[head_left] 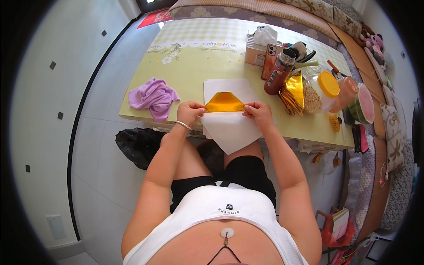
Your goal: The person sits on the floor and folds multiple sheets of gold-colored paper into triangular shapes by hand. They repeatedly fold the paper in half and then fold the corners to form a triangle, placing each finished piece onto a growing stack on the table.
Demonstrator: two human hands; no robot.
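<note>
Between my two hands is a piece of shiny gold foil paper point(224, 102), shaped like a trapezoid with its narrow side away from me. My left hand point(191, 113), with a bracelet at the wrist, pinches its left corner. The fingers of my right hand point(259, 114) pinch the right corner. White paper point(232, 130) extends from the gold part toward me, past the table edge and over my lap; whether both are one sheet I cannot tell. Beneath and beyond lie white sheets point(238, 85). A crumpled purple cloth point(154, 98) is left of my left hand.
On the table's point(190, 70) right stand a dark red thermos point(279, 73), a phone point(270, 56), a tissue box point(256, 51), folded gold papers point(292, 95), a yellow-lidded jar point(319, 90) and a cut watermelon point(363, 104). A black bag point(139, 145) lies below the table's left front.
</note>
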